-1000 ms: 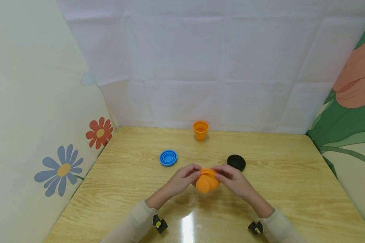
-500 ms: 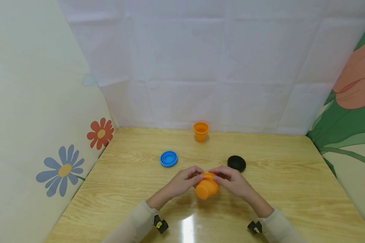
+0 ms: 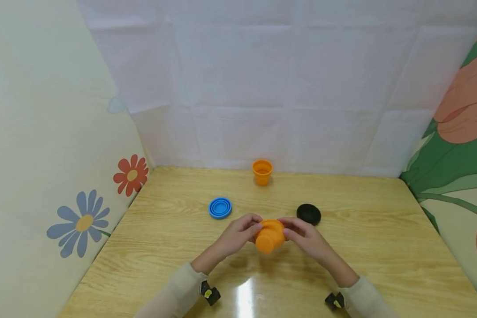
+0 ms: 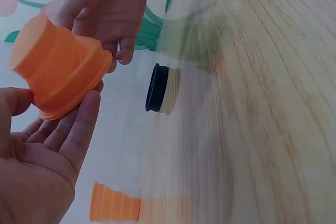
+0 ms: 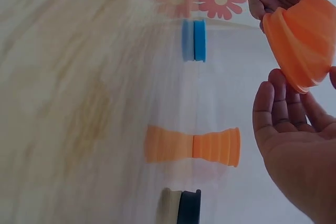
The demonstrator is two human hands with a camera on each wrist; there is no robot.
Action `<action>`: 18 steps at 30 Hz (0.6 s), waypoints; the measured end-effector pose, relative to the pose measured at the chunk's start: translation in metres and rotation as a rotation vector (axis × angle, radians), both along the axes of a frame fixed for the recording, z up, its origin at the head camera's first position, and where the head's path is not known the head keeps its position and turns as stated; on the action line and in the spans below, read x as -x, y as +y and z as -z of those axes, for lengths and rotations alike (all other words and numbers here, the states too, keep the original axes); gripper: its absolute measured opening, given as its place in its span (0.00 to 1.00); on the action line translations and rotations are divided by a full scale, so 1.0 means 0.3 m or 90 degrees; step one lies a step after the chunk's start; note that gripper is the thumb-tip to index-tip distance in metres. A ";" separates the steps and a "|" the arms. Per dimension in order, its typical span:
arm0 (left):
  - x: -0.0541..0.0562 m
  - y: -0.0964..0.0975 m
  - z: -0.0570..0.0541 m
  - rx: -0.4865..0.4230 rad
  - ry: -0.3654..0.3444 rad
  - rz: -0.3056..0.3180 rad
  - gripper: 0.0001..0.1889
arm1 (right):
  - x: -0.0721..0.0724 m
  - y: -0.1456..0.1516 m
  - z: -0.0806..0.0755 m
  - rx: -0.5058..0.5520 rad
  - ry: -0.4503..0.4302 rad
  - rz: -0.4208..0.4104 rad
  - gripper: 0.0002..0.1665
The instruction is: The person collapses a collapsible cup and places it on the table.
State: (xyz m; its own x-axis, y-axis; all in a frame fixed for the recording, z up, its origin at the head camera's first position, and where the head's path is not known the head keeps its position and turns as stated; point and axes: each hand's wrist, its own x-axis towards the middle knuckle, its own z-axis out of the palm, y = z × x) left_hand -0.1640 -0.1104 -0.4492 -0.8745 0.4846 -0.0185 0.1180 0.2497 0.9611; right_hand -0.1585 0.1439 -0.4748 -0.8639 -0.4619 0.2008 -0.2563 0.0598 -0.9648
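An orange collapsible cup point(image 3: 269, 236) is held up over the table between both hands, its base tilted toward me and its rim away. Its wall looks folded unevenly, as the left wrist view shows on the same cup point(image 4: 60, 66). My left hand point(image 3: 238, 234) pinches one side of the rim between thumb and fingers. On the opposite side my right hand point(image 3: 305, 236) grips the rim, thumb on the outer wall. Beyond the right hand lies a black flattened cup point(image 3: 308, 214); a blue flattened cup point(image 3: 220, 208) with concentric rings lies left of the hands.
A second orange cup point(image 3: 262, 172) stands upright and extended near the back edge of the wooden table point(image 3: 163, 229). Behind it hangs a white cloth point(image 3: 230, 88). Flower-patterned panels point(image 3: 32, 154) flank the table.
The held cup dipped slightly toward me, then rose back, and its tilt and folds shifted. Both hands kept their hold. The other cups stayed in place.
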 end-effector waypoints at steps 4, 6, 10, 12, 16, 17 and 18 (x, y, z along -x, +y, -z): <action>0.001 0.007 0.000 -0.012 0.001 -0.022 0.17 | 0.002 0.001 0.005 0.036 -0.004 -0.011 0.23; 0.005 0.011 0.004 -0.014 0.004 -0.036 0.17 | 0.003 0.002 0.005 0.054 -0.009 -0.018 0.24; 0.013 0.025 0.007 -0.030 0.014 -0.059 0.17 | 0.007 0.006 0.008 0.083 -0.016 -0.034 0.28; 0.017 0.035 0.010 -0.047 0.013 -0.071 0.17 | 0.010 0.008 0.011 0.093 -0.022 -0.039 0.29; 0.020 0.054 0.014 -0.079 -0.007 -0.081 0.17 | 0.016 0.010 0.018 0.098 -0.040 -0.027 0.32; 0.021 0.059 0.014 -0.083 -0.013 -0.082 0.17 | 0.018 0.009 0.020 0.095 -0.042 -0.018 0.31; 0.022 0.063 0.015 -0.087 -0.019 -0.083 0.17 | 0.020 0.009 0.021 0.092 -0.045 -0.008 0.31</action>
